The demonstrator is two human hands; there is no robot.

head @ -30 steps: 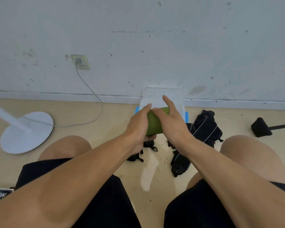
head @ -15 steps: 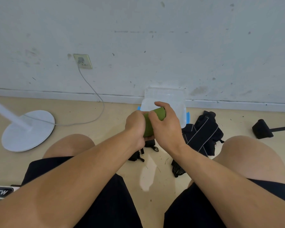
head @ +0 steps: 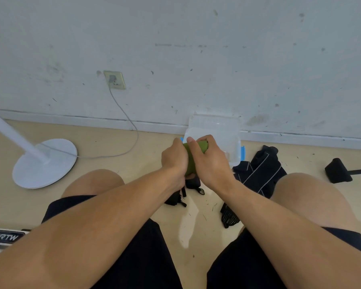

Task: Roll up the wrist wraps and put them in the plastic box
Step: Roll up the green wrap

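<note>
Both hands have closed in since a second ago: the right hand (head: 209,163), whose fingers were stretched out flat over the roll, is now curled snugly round it, thumb hooked across the top. Left hand (head: 174,159) is clenched on the near end of the same green wrist wrap (head: 193,158), a soft, matte fabric cylinder held above the floor, in front of the plastic box (head: 227,132). That box is clear and rectangular with rounded corners, its see-through lid propped against the scuffed wall (head: 196,49); blue clips show at its sides.

Down on the smooth beige floor (head: 113,147), a heap of black wrist wraps (head: 261,174) with thin pale stripes lies right of the hands, beside the box, one ribbed end trailing towards the right knee. A small black strap piece (head: 175,199) sits under the left wrist. Off towards the left, a round white fan base (head: 46,163) with a slanted pole, its grey cable (head: 129,126) running up to a wall socket (head: 115,80). Far right, a black wedge-shaped foot (head: 338,171).
</note>
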